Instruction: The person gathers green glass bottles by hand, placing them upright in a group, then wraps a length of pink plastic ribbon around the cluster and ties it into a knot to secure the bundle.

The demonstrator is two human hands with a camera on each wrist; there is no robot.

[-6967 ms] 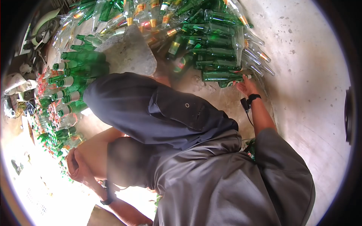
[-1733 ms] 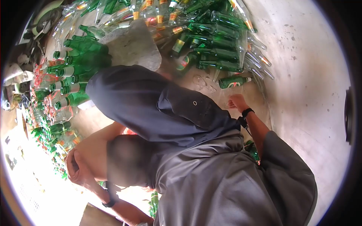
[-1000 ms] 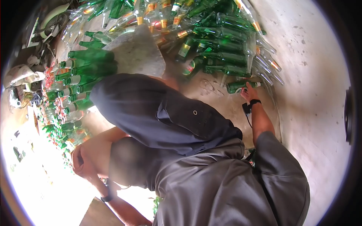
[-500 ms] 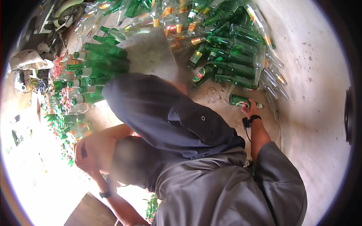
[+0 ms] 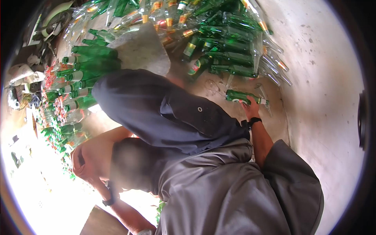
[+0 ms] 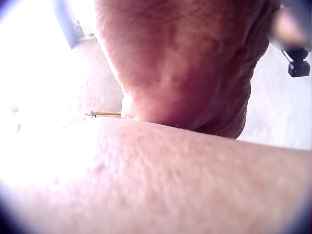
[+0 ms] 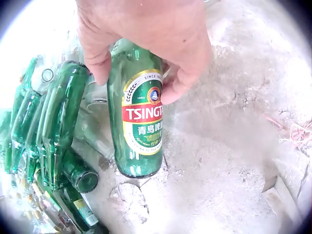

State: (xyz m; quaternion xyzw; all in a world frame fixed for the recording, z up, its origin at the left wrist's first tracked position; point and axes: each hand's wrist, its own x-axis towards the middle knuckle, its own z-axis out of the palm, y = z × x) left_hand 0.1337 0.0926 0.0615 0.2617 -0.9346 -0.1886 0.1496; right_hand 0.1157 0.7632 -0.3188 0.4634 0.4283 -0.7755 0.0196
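Note:
My right hand [image 5: 250, 109] grips a green beer bottle [image 5: 237, 96] around its upper part, beside a row of green bottles. In the right wrist view, thumb and fingers of the right hand [image 7: 151, 34] hold that beer bottle [image 7: 139, 117] from either side, its red, white and green label facing the camera and its base toward the bottom. My left hand [image 5: 81, 162] rests on the bare knee at the lower left. In the left wrist view the left hand [image 6: 180, 68] lies against skin, its fingertips hidden.
Green bottles [image 5: 231, 45] lie stacked at the upper right, with clear bottles [image 5: 274, 64] along the wall [image 5: 317, 78]. More green bottles [image 5: 88, 74] lie left of the knee. A grey board [image 5: 143, 51] lies between the groups. A clear bottle [image 5: 265, 98] lies behind the right hand.
The right hand was apart from the labelled bottle 1.7 s ago, then took hold of it. Hand and bottle have since come slightly away from the row. The left hand stays on the knee.

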